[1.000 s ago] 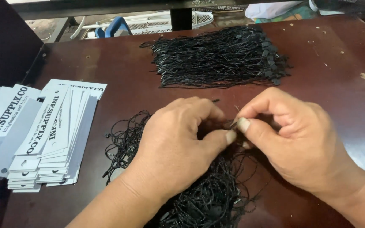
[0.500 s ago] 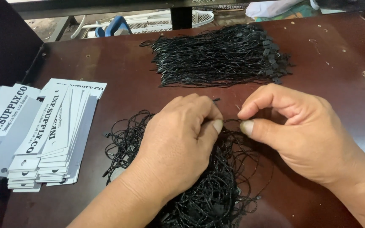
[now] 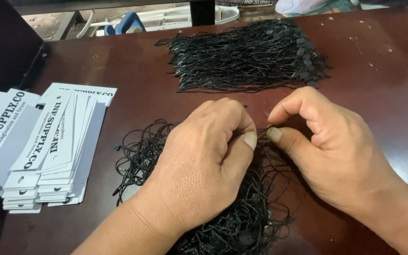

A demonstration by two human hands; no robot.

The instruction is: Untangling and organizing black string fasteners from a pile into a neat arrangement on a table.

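Two thumbs meet over a tangled heap of black strings [image 3: 242,208] at the near edge of the brown table [image 3: 133,66]. Left hand [image 3: 204,165] has fingers curled shut, pinching strands against the thumb. Right hand [image 3: 336,151] pinches a thin strand between thumb and forefinger. Beyond them, well apart, lies a tidy bundle of black strings [image 3: 246,59]. Left of the heap, a fanned stack of white paper tags [image 3: 57,151] rests flat
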